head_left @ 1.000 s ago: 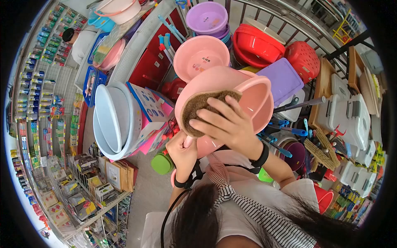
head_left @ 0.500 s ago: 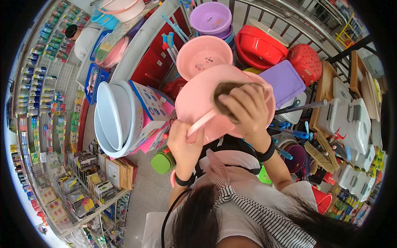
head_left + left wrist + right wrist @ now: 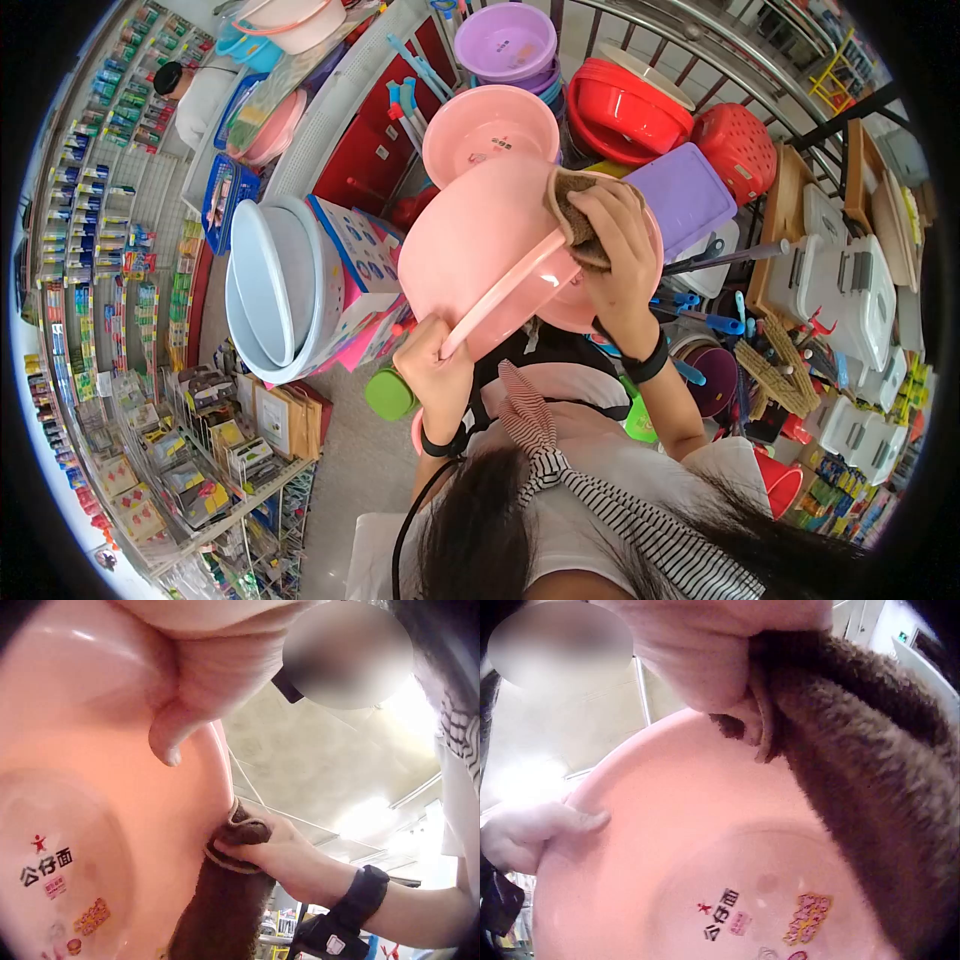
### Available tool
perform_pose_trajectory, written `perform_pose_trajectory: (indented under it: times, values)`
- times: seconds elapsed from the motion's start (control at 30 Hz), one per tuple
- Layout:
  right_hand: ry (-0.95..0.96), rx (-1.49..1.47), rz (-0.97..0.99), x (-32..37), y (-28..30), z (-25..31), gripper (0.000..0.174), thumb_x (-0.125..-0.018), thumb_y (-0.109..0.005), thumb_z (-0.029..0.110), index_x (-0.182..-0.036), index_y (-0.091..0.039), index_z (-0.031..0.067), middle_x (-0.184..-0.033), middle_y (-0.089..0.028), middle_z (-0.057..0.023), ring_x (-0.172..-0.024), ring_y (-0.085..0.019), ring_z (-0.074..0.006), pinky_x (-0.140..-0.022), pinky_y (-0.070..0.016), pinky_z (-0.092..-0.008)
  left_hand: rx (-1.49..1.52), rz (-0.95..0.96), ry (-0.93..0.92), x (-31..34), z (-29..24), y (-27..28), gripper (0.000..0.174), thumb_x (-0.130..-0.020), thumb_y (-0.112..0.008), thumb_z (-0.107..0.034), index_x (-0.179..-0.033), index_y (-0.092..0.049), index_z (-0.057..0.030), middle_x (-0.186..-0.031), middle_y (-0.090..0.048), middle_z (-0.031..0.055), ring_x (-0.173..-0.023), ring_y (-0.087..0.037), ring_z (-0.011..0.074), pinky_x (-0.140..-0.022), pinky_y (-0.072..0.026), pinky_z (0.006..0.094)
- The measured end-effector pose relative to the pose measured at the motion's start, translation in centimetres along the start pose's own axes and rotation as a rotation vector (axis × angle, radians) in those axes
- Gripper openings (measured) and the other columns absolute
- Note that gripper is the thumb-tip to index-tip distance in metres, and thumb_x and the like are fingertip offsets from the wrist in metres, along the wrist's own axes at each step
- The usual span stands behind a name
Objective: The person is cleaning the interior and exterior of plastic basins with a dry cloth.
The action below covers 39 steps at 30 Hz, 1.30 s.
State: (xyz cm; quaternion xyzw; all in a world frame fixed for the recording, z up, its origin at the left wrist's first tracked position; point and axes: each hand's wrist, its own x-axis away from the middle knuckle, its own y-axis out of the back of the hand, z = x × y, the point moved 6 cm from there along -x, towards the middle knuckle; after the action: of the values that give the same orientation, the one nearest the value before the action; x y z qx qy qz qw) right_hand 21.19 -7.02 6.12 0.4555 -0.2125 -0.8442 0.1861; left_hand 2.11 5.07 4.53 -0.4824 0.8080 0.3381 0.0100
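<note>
A pink basin [image 3: 470, 240] is held up and tilted in front of the body. The left hand [image 3: 436, 368] grips its rim at the lower left; in the left wrist view the thumb of the left hand [image 3: 217, 682] lies on the inner wall. A brown fuzzy cloth [image 3: 577, 218] is folded over the rim on the right side, pinched there by the right hand [image 3: 622, 255]. Printed characters and small stickers mark the inside bottom of the basin [image 3: 667, 795] in the right wrist view, where the cloth [image 3: 877, 780] hangs along the right.
Another pink basin [image 3: 492, 130] stands behind, near purple basins [image 3: 505, 42], red basins [image 3: 625, 110] and a purple lid [image 3: 680, 198]. Pale blue tubs [image 3: 275, 290] are at the left, a green container [image 3: 391, 394] on the floor, and lidded boxes [image 3: 845, 290] at the right.
The basin has turned, so its rim now runs diagonally between the hands. The right hand has moved with the cloth from the basin's outer side to the rim at the right.
</note>
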Motion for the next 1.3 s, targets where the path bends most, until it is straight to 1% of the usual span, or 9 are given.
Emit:
perform_pose_trajectory:
  times: [0.3,0.37,0.4,0.57,0.63,0.77,0.8,1.1,1.3]
  values:
    - [0.360,0.027,0.248,2.8,-2.2,8.8,0.037,-0.077,-0.059,0.020,-0.114,-0.062,0.0148,-0.117,-0.056,-0.0030,-0.111,-0.054,-0.0245,-0.099,-0.0391,-0.0469,0.192,-0.013,0.054,0.2,0.1,-1.3,0.021,-0.068,-0.055,0.009,-0.062,-0.037,0.0012,-0.054,-0.035,0.0100,-0.048,-0.030,0.0160,-0.044,-0.0297,0.0296]
    - [0.437,0.073,0.252,2.9,-2.5,7.8,0.038,-0.077,-0.059,0.022,-0.115,-0.061,0.0173,-0.118,-0.054,-0.0006,-0.111,-0.054,-0.0230,-0.100,-0.0394,-0.0461,0.160,0.054,0.108,0.6,0.7,-1.3,0.030,-0.073,-0.059,0.007,-0.061,-0.034,-0.0020,-0.055,-0.032,-0.0005,-0.056,-0.028,0.0080,-0.048,-0.0250,0.0258]
    - [0.405,0.071,0.230,2.3,-2.2,7.5,0.039,-0.073,-0.064,0.018,-0.112,-0.062,0.0180,-0.114,-0.056,-0.0014,-0.110,-0.055,-0.0227,-0.098,-0.0399,-0.0465,0.177,0.029,0.074,0.1,-0.4,-1.3,0.023,-0.067,-0.055,0.010,-0.062,-0.034,0.0012,-0.055,-0.032,0.0101,-0.049,-0.029,0.0155,-0.045,-0.0261,0.0295]
    - [0.093,-0.059,-0.002,-0.5,0.4,1.2,0.043,-0.062,-0.071,0.009,-0.105,-0.065,0.0103,-0.101,-0.060,-0.0077,-0.101,-0.057,-0.0280,-0.092,-0.0431,-0.0461,0.087,0.029,0.016,0.3,0.5,-0.3,0.027,-0.064,-0.054,0.011,-0.060,-0.029,0.0009,-0.056,-0.026,0.0111,-0.048,-0.024,0.0172,-0.045,-0.0205,0.0319]
    - [0.098,-0.016,-0.005,-0.3,0.3,0.7,0.042,-0.062,-0.070,0.009,-0.104,-0.065,0.0089,-0.101,-0.061,-0.0083,-0.100,-0.057,-0.0293,-0.090,-0.0438,-0.0465,0.089,0.096,0.064,0.1,0.9,-0.7,0.036,-0.072,-0.068,0.002,-0.060,-0.034,0.0006,-0.057,-0.029,0.0063,-0.055,-0.026,0.0113,-0.048,-0.0220,0.0285]
    - [0.111,0.088,-0.015,0.0,0.4,1.5,0.041,-0.063,-0.070,0.009,-0.104,-0.065,0.0072,-0.101,-0.061,-0.0087,-0.097,-0.058,-0.0309,-0.085,-0.0448,-0.0477,-0.092,0.065,-0.071,-0.9,0.4,-1.2,0.034,-0.072,-0.070,-0.001,-0.063,-0.036,0.0012,-0.058,-0.032,0.0110,-0.051,-0.030,0.0211,-0.049,-0.0273,0.0321]
    - [0.125,0.098,0.013,0.5,0.2,2.0,0.039,-0.065,-0.067,0.010,-0.104,-0.066,0.0089,-0.104,-0.061,-0.0081,-0.098,-0.058,-0.0296,-0.085,-0.0448,-0.0472,-0.150,0.104,-0.106,-1.1,-0.4,-1.4,0.024,-0.068,-0.064,0.004,-0.064,-0.041,0.0016,-0.062,-0.041,0.0143,-0.056,-0.045,0.0324,-0.050,-0.0362,0.0384]
    - [0.297,0.021,0.243,1.7,-1.2,4.6,0.044,-0.066,-0.067,0.016,-0.110,-0.066,0.0157,-0.110,-0.058,-0.0037,-0.105,-0.056,-0.0264,-0.095,-0.0433,-0.0485,0.126,0.022,-0.009,-0.1,-0.6,-2.9,0.017,-0.067,-0.058,0.008,-0.062,-0.042,0.0018,-0.058,-0.033,0.0153,-0.047,-0.033,0.0277,-0.046,-0.0329,0.0328]
    - [-0.010,-0.075,-0.002,0.3,0.3,-0.4,0.047,-0.061,-0.072,0.007,-0.107,-0.065,0.0098,-0.100,-0.062,-0.0085,-0.100,-0.058,-0.0299,-0.092,-0.0438,-0.0484,0.037,0.058,-0.001,0.5,0.0,-0.9,0.027,-0.070,-0.056,0.007,-0.063,-0.031,0.0011,-0.058,-0.024,0.0104,-0.052,-0.023,0.0150,-0.047,-0.0208,0.0321]
